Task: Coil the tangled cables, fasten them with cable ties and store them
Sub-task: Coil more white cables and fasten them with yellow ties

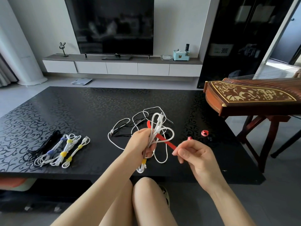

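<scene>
The step in hand is fastening one coil with its second tie. The left hand [138,142] holds a folded white cable [157,126] up over the near edge of the tabletop [81,108], its grip clamped round the middle of the strands. A yellow tie [144,161] already binds the lower end, which hangs below the fist. The upper loops are loose and splay out.

The right hand [195,158] pinches one end of a flat red tie [169,143] between thumb and forefinger, its grip closed on that end. The strip runs up and to the left, and seems to pass behind the white strands just above the left fist. It is not yet wrapped.

Judging from this, the next move is to gather the loose upper loops, bring the red tie round them and press it onto itself. The left grip must keep the strands together meanwhile, or a loop may slip out.

Much of the task is done: several tied bundles [63,150] lie together at the left. A tangle [135,124] of white and black cable waits behind the hands, and rolled spare ties [204,133] sit to the right. No storage place is plainly visible.
</scene>
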